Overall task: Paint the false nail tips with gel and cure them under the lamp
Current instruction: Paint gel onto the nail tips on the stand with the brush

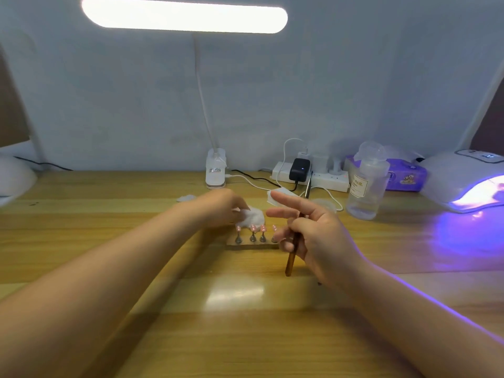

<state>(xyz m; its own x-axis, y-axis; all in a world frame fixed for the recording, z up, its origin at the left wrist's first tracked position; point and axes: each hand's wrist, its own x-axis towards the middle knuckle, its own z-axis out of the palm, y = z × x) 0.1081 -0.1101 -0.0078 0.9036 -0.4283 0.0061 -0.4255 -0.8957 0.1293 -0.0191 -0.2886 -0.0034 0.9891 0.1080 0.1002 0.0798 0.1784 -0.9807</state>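
My left hand (218, 207) is just behind the small brown wooden stand (252, 243) on the yellow wooden desk (109, 241), and its fingers pinch a white fluffy cotton pad (252, 216) over the far side of the stand. On the stand I see four pink false nail tips (256, 228) in a row on little metal pegs; they already look coloured, so I judge that the gel coat is on at least these. If there is a fifth tip, my right hand (313, 236) hides it. This hand is just to the right of the stand and grips a thin brown-handled nail brush (293, 246), with the forefinger stretched out. Far to the right of the stand, the white dome-shaped curing lamp (461, 178) glows violet, and the stand is not under it. So I think curing remains, perhaps after a wipe.
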